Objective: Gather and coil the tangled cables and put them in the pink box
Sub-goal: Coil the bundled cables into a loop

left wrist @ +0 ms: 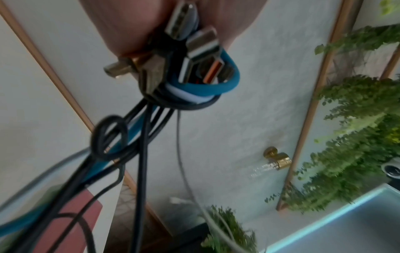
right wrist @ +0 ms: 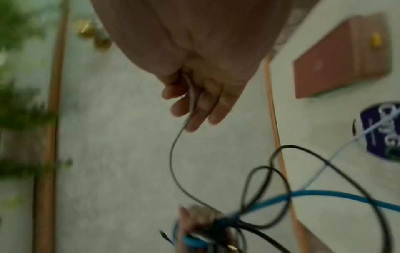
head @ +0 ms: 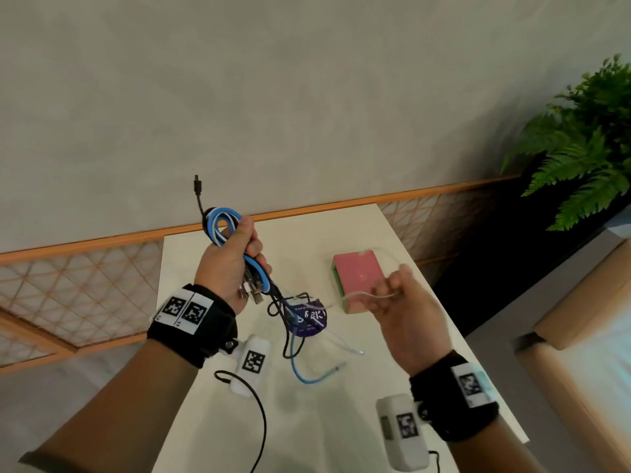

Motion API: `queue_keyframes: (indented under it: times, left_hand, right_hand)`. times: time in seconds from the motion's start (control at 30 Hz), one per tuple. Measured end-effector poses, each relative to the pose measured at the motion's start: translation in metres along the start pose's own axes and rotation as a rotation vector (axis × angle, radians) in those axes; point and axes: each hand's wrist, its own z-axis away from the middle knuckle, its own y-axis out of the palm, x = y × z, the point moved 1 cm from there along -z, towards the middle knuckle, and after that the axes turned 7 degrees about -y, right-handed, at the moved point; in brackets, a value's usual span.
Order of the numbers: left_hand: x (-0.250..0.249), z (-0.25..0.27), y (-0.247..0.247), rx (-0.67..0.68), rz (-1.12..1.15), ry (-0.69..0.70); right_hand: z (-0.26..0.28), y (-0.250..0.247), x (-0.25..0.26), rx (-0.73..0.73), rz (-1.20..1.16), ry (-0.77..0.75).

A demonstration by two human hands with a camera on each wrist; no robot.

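Grey plaster wall behind a white desk [head: 341,404]; wooden lattice rail along the far edge, fern [head: 587,145] off the far right corner.

Left hand [head: 228,264] raised above the desk, fingers curled round a bundle of cables [head: 222,223]: blue, white and black loops gathered in the fist. Several USB plugs [left wrist: 194,46] stick out below the palm, seen clearly in the left wrist view. One black plug end [head: 197,186] stands up above the bundle. Loose tails of black and blue cable hang from the fist down to the desk.

Right hand [head: 399,302] raised over the right side of the desk, fingers curled, pinching a thin white cable [right wrist: 190,102]; motion-blurred in the head view. That strand runs back toward the bundle in the left hand.

Pink box [head: 360,271] lies on the desk toward the far right edge, lid closed, green side wall showing; it sits beyond the right hand. A round purple sticker [head: 309,319] is on the desk just beside the box's near left corner, under the dangling black loops. A blue cable end [head: 314,377] trails across the desk's middle.
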Motion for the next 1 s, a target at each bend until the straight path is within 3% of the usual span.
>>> queue_keyframes:
  times: [0.07,0.37,0.57,0.7,0.77,0.87,1.0]
  left_hand:
    - [-0.006,-0.005,-0.010,-0.036,0.043,0.013]
    - [-0.021,-0.012,-0.025,-0.001,0.129,0.033]
    - [-0.022,-0.010,-0.027,0.007,0.146,0.049]
    - [-0.019,-0.006,-0.027,0.014,0.126,0.038]
    - [-0.014,-0.003,-0.023,0.007,0.099,0.028]
    - [-0.005,0.003,-0.012,0.009,0.043,0.013]
    - [0.008,0.011,0.009,0.048,-0.026,0.011]
  right_hand:
    - [-0.001,-0.009,0.015,0.022,-0.117,0.078]
    - [-0.007,-0.071,-0.021,-0.240,0.164,0.256]
    - [-0.003,-0.070,-0.030,-0.207,0.239,0.216]
    - [0.001,-0.074,-0.035,-0.192,0.434,0.162]
    - [0.000,-0.076,-0.038,-0.186,0.652,0.148]
    - [0.000,-0.055,-0.033,-0.047,0.949,0.052]
    - [0.009,0.000,-0.015,0.384,1.064,-0.143]
